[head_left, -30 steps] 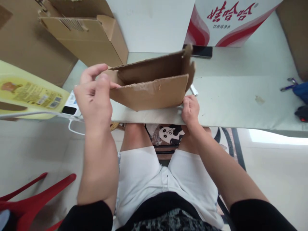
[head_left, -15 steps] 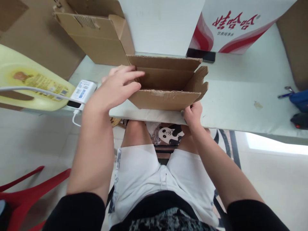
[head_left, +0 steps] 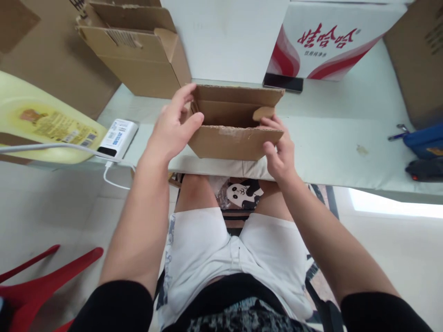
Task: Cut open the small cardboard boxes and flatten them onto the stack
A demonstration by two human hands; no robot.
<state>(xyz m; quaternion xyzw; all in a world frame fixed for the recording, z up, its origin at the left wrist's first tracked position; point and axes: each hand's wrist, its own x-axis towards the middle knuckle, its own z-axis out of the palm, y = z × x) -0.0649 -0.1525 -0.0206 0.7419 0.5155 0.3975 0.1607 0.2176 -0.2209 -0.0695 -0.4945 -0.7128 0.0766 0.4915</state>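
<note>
A pale table (head_left: 332, 133) spans the light tiled floor (head_left: 387, 258) here, red furniture (head_left: 38, 290) to the left, a bright patch of light (head_left: 394, 204) gleaming right.

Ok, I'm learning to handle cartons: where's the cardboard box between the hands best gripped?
The open-topped box looks long and narrow, so probably its short ends, from left and right, where the left hand and right hand are.

A pale green table (head_left: 339, 138) bore a rear cardboard box (head_left: 138, 67), red-and-white carton (head_left: 325, 44), black phone (head_left: 284, 83), white device (head_left: 120, 134) and blue pouch (head_left: 424, 142).
</note>
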